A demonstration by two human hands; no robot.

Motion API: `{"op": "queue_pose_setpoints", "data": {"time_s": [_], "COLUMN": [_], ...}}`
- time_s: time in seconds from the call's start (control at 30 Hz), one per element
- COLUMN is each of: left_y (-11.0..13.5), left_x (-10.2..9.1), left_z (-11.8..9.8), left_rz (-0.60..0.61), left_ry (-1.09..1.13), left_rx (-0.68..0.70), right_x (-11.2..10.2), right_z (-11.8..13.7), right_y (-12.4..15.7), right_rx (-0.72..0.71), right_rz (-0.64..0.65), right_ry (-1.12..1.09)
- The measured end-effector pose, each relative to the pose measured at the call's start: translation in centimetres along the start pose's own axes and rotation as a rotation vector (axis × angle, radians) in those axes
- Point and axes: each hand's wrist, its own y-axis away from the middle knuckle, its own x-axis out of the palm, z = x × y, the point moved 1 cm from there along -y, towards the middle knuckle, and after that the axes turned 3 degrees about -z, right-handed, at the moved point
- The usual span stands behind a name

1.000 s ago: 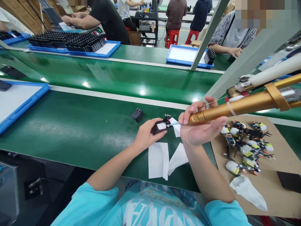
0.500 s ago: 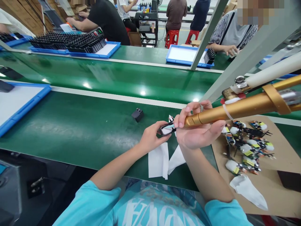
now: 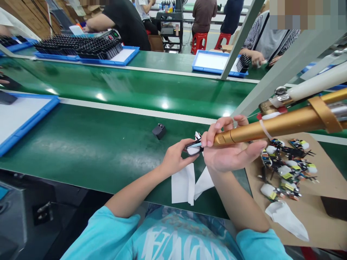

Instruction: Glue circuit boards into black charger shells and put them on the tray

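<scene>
My left hand [image 3: 177, 156] is closed around a small black plastic charger housing [image 3: 193, 150] with white material inside its open side. My right hand [image 3: 226, 150] has its fingers wrapped over the front end of a gold glue dispenser [image 3: 244, 133], thumb stretched out below it. The dispenser's thin pale blue nozzle [image 3: 195, 144] reaches into the housing. Behind the housing, a small bit of circuit parts and wires [image 3: 198, 135] pokes up. A closed black charger [image 3: 159, 131] lies on the green bench, to the left of and beyond my hands.
White paper pieces [image 3: 183, 185] lie under my forearms. Several circuit boards [image 3: 287, 169] and a white cloth [image 3: 287, 218] rest on a cardboard sheet [image 3: 320, 227] at right. A blue-rimmed tray [image 3: 32, 126] stands left. Across the green conveyor [image 3: 135, 90], co-workers sit near trays.
Both hands stay nearly in place. The dispenser and the housing shift very slightly to the right in view. My right thumb stretches a little further out.
</scene>
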Motion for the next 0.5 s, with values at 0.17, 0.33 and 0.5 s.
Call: {"op": "queue_pose_setpoints", "data": {"time_s": [0.17,0.33,0.5], "left_y": [-0.8,-1.6,-2.2], "left_x": [-1.0,-2.3,-2.5], "left_z": [1.1,3.4,5.4], "left_rz": [0.154,0.371,0.426], "left_ry": [-0.142,-0.179,0.019], "left_rx": [-0.144,-0.181,-0.286], "right_x": [-0.2,-0.8,-1.6], "right_z": [-0.1,-0.3,-0.6], "right_y": [-0.4,-1.3,-2.2], "right_rx": [-0.014,-0.024,-0.040], "right_rz": [-0.056,-0.135,-0.187], "right_ry": [0.026,0.035,-0.011]}}
